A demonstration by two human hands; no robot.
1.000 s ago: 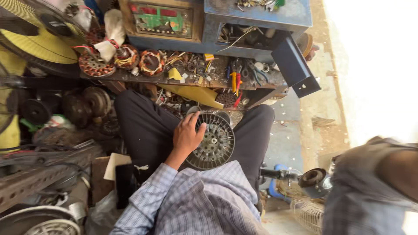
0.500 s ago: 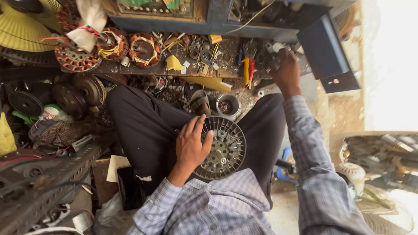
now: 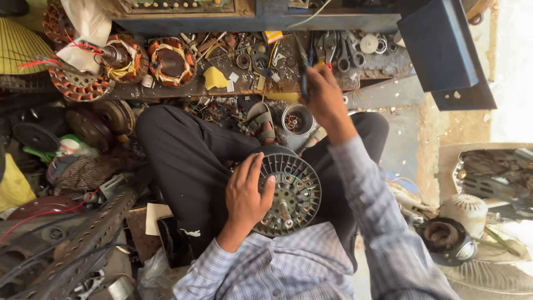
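Head view, looking down at your lap. Your left hand (image 3: 247,194) lies on the rim of the round finned motor housing (image 3: 288,191), fingers spread and curled over its left edge; the housing rests flat between your thighs, open face up, with its shaft end (image 3: 283,206) at the centre. Your right hand (image 3: 326,100) reaches to the cluttered workbench (image 3: 250,78), fingers closed round a slim blue-handled tool (image 3: 304,83), its tip hidden.

Handling, as a judgement: the housing looks to be cast metal, so heavy and stiff, not fragile. The radial fins give a sure hold at the rim; the oily centre may be slippery, so take it by the outer edge rather than by the shaft.

Containers: a small round tin (image 3: 297,119) stands on the floor just beyond your knee, beside a sandal (image 3: 261,121); it holds small dark parts, too small to identify. Two copper-wound stators (image 3: 150,60) lie on the bench at the left, well apart from both hands.
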